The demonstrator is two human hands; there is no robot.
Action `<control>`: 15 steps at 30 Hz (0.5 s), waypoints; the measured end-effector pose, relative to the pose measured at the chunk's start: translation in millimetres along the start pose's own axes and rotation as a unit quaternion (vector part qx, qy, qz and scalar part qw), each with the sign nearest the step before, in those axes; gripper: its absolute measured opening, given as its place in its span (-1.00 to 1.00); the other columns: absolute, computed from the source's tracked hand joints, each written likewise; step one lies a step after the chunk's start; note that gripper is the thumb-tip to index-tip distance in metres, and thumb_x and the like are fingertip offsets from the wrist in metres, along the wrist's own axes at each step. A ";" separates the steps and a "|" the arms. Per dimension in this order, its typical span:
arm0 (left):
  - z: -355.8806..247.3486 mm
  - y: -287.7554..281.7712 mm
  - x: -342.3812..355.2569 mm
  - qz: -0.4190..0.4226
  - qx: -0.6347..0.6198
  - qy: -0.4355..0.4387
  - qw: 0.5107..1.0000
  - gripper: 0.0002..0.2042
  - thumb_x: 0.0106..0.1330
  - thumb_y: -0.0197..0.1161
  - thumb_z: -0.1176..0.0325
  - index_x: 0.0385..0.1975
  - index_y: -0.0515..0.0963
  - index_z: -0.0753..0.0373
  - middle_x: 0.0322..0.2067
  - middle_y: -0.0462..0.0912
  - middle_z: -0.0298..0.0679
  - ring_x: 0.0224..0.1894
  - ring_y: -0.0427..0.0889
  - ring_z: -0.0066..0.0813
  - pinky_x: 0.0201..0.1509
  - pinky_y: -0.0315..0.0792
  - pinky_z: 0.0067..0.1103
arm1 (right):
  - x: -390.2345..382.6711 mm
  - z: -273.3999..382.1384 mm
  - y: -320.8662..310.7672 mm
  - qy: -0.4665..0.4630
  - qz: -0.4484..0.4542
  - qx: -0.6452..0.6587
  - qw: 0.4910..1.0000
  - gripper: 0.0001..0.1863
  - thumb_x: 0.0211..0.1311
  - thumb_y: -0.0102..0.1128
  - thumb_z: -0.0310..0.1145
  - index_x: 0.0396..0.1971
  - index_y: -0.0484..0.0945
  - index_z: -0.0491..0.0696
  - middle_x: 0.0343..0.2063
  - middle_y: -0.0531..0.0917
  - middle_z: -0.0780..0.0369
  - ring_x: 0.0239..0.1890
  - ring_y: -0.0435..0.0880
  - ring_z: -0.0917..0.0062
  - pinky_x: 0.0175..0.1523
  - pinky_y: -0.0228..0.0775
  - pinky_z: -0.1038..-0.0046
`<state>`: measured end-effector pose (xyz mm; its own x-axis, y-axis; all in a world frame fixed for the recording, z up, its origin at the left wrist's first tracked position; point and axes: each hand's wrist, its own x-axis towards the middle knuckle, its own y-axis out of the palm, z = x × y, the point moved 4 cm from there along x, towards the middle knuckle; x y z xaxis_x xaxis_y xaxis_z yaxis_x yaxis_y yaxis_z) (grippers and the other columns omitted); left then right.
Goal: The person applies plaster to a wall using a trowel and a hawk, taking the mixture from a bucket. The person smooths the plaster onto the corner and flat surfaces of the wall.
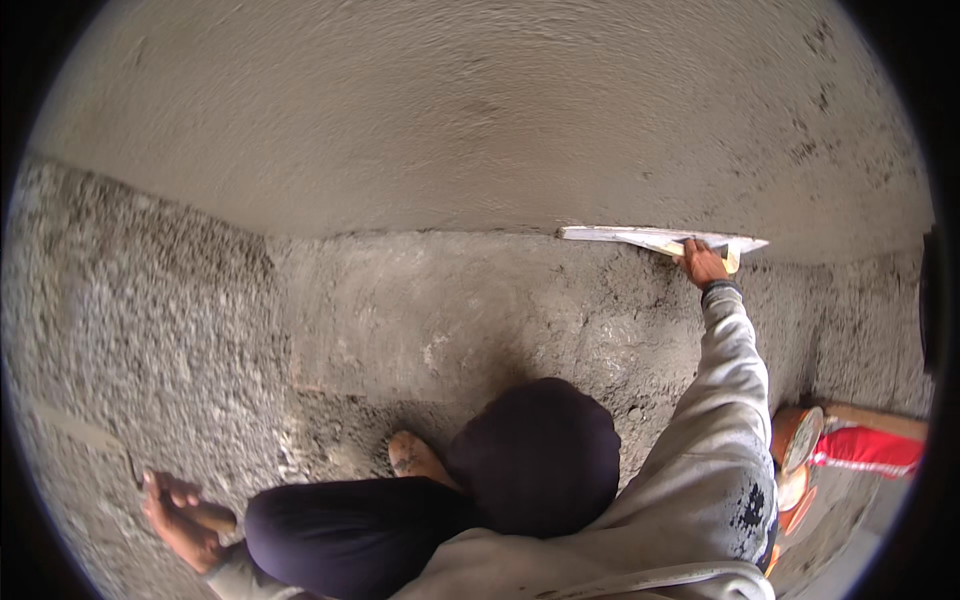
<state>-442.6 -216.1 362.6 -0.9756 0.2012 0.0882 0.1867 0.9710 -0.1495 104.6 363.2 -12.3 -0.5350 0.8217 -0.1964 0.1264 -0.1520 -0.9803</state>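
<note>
My right hand [703, 264] is stretched forward, its fingers closed round the handle of a long white plastering float [625, 236]. The float lies with its edge along the foot of a grey plastered wall [480, 120], near where the wall meets the floor. Low at the left, my left hand [183, 518] grips the handle of a trowel [78, 428]. Its thin blade points away to the left above the rough ground and looks blurred. A smoother patch of mortar [400, 310] lies on the floor in front of my knees.
Coarse, gravelly mortar [150, 300] covers the left side. At the right stand orange containers [797, 440], beside a red cloth-like item [868, 450] and a wooden board [875, 420]. A dark object [932, 300] sits at the right rim. My bare foot [418, 458] rests on the floor.
</note>
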 end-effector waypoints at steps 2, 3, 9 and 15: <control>2.0 6.5 -6.5 -0.006 -0.003 -0.006 1.000 -0.70 0.30 0.12 0.15 -0.59 0.33 0.16 -0.72 0.22 -0.43 -0.66 0.24 -0.66 -0.53 0.20 -0.66 | 9.6 35.7 1.7 -0.079 -0.086 0.001 0.993 -0.48 0.22 0.05 0.03 -0.16 0.35 -0.20 -0.30 0.59 -0.10 -0.31 0.61 0.03 -0.27 0.48 0.14; 3.7 9.5 -9.8 -0.025 0.001 -0.010 1.000 -0.70 0.30 0.13 0.15 -0.60 0.33 0.15 -0.72 0.23 -0.43 -0.67 0.25 -0.66 -0.52 0.22 -0.66 | 20.0 72.2 -5.2 -0.096 -0.082 0.006 0.992 -0.48 0.21 0.05 0.05 -0.21 0.37 -0.19 -0.39 0.61 -0.07 -0.41 0.63 0.06 -0.36 0.49 0.16; 4.5 -9.5 -13.4 -0.041 -0.033 -0.014 0.999 -0.80 0.28 0.12 0.23 -0.51 0.37 0.18 -0.73 0.25 -0.42 -0.70 0.30 -0.60 -0.54 0.31 -0.62 | 66.1 281.7 -44.1 -0.225 -0.157 0.077 0.959 -0.50 0.19 0.05 0.07 -0.36 0.46 -0.18 -0.51 0.64 -0.01 -0.57 0.64 0.15 -0.50 0.45 0.17; 5.7 -56.8 -26.5 -0.109 -0.022 -0.015 0.994 -0.84 0.28 0.10 0.28 -0.44 0.36 0.21 -0.75 0.26 -0.40 -0.73 0.32 -0.58 -0.58 0.33 -0.61 | 106.5 469.9 -57.0 -0.269 -0.165 0.160 0.935 -0.54 0.16 0.10 0.02 -0.43 0.44 -0.17 -0.63 0.61 0.00 -0.57 0.64 0.14 -0.46 0.47 0.17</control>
<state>-428.0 -277.4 363.1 -0.9963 -0.0180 0.0835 -0.0253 0.9958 -0.0877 -352.1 201.2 12.0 -0.8542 0.4715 0.2190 -0.3302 -0.1667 -0.9291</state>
